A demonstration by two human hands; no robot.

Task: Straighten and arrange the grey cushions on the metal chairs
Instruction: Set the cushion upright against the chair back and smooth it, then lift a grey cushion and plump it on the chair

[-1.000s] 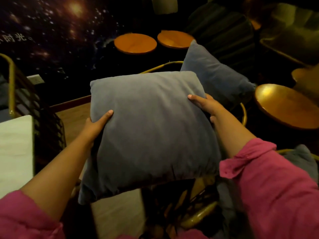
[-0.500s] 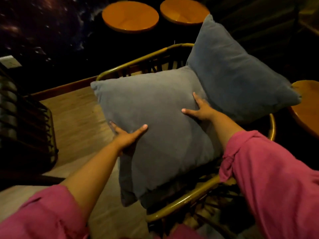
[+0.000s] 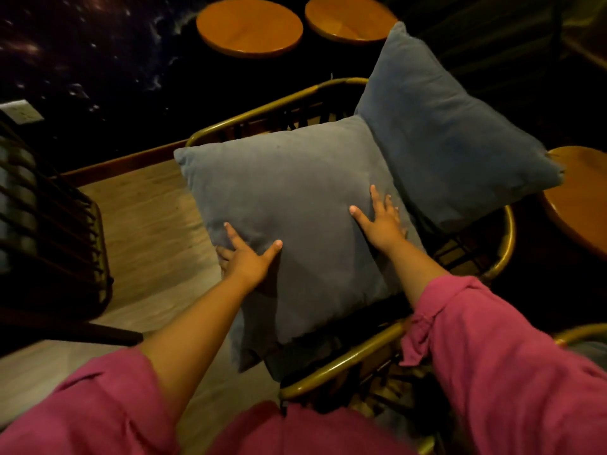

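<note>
While the left hand [image 3: 244,259] lies flat with fingers spread on the near cushion [image 3: 289,205], gripping nothing, that cushion sits on the chair [image 3: 331,367] seat, sticking out over its 8 o'clock edge. Right hand [image 3: 381,224] is spread flat on it too, and the second cushion [image 3: 450,139] leans at 1 o'clock, touching it.

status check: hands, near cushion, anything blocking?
Left hand and right hand flat, open, pressing near cushion. Cushion tilted on metal chair, lower left corner overhanging frame. Second cushion propped behind right, edges touching. Nothing blocking.
</note>
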